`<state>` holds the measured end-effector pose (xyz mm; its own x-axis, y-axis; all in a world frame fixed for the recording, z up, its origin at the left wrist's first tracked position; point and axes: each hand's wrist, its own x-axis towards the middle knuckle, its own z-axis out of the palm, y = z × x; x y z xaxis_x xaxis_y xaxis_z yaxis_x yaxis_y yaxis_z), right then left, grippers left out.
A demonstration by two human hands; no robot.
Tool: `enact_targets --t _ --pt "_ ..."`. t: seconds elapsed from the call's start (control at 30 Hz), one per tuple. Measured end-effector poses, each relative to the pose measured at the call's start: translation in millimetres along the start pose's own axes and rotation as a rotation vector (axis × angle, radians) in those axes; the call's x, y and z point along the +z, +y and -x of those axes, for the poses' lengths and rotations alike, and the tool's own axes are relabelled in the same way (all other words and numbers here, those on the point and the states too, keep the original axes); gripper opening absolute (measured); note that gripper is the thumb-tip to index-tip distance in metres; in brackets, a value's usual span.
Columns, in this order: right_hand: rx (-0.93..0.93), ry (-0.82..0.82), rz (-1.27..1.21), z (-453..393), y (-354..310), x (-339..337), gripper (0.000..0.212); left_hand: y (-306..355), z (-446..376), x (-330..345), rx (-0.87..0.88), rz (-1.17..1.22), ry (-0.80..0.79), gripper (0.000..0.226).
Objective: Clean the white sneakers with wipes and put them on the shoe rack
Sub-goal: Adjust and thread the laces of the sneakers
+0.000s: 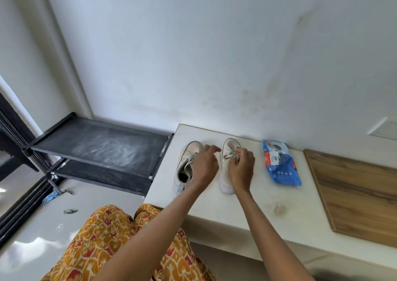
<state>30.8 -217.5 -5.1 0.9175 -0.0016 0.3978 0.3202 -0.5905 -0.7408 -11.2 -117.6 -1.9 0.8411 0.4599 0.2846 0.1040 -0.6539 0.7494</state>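
Observation:
Two white sneakers stand side by side on a white ledge (214, 205), toes toward the wall. The left sneaker (185, 164) has its laces loose and its tongue pulled up. My right hand (241, 169) lies over the right sneaker (225, 166) and pinches its laces. Between the two shoes hovers my left hand (205, 164), fingers curled and pointing at the right shoe; I cannot see whether it holds a lace. A blue pack of wipes (281, 164) lies to the right of the shoes. The black shoe rack (101, 147) stands left of the ledge, its dusty top shelf bare.
A wooden board (356, 194) covers the ledge at the right. The wall rises directly behind the shoes. Small scraps (69, 211) lie on the glossy floor at the left, near a dark sliding door frame (19, 205). My patterned orange clothing (111, 237) fills the lower middle.

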Motion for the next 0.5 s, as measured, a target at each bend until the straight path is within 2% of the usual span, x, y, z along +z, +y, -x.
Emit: enact_targets --t 0.03,0.07,0.17,0.2,0.3,0.5 --pt "-0.067 -0.049 -0.032 6 -6 9 0.024 -6 -3 -8 0.007 -0.1 0.082 0.036" --pt "-0.1 -0.148 -0.061 11 -11 20 0.025 -12 -6 -17 -0.056 -0.163 0.093 0.038" --pt "0.056 -0.587 -0.077 24 -28 49 0.031 -37 -17 -38 -0.396 -0.134 -0.124 0.04" --pt "0.111 -0.674 -0.073 28 -32 56 0.033 -44 -18 -43 -0.442 -0.107 -0.207 0.037" --pt "0.121 -0.706 -0.042 33 -38 65 0.034 -53 -10 -54 -0.365 -0.098 -0.262 0.018" --pt "0.082 -0.776 -0.032 42 -17 30 0.026 -52 19 -57 -0.295 -0.142 -0.249 0.02"
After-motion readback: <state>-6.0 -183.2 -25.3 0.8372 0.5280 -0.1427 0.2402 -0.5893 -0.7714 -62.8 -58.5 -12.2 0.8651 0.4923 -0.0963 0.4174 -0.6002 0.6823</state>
